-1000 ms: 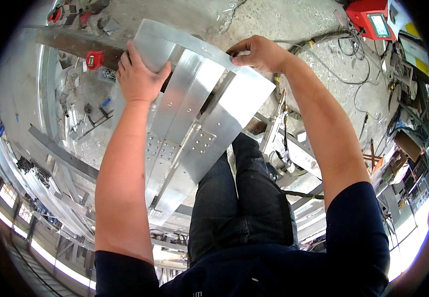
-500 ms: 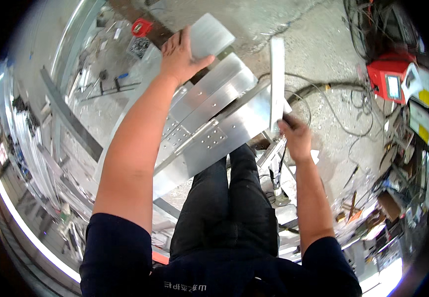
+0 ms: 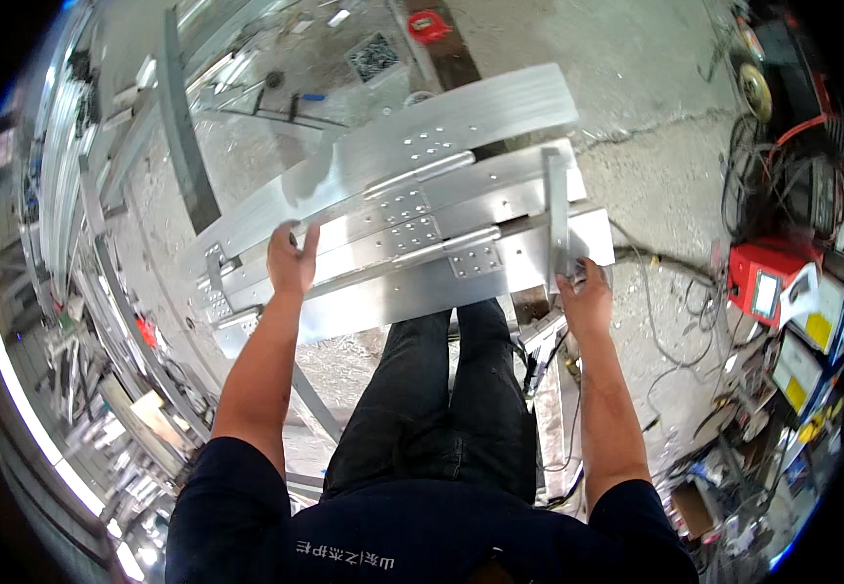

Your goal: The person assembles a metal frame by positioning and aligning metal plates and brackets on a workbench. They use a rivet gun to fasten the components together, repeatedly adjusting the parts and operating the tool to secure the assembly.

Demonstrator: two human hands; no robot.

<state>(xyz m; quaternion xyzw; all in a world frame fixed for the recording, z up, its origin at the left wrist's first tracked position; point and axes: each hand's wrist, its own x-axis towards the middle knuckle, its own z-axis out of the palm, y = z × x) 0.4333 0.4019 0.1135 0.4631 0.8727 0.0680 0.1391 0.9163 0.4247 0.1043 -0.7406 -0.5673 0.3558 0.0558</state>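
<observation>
Long brushed-metal panels (image 3: 373, 302) lie side by side in front of my legs, joined by long hinges (image 3: 420, 176) with groups of rivets around them. My left hand (image 3: 293, 261) is over the left half of the panels, its fingers apart and nothing plainly in them. I cannot tell whether it touches the metal. At the right end, my right hand (image 3: 587, 298) grips the near end of a narrow metal bar (image 3: 557, 209). That bar lies crosswise over the ends of the two nearer panels.
A red tape measure (image 3: 428, 26) rests on a dark beam beyond the panels. Near it is a tray of small fasteners (image 3: 373, 58). To the right stands a red machine with a screen (image 3: 761, 284), with cables on the floor. Metal lengths (image 3: 57, 175) are stacked at left.
My left hand has left the far panel's right end and moved left and nearer. The bar in my right hand has come down across the panel ends. My view has shifted left.
</observation>
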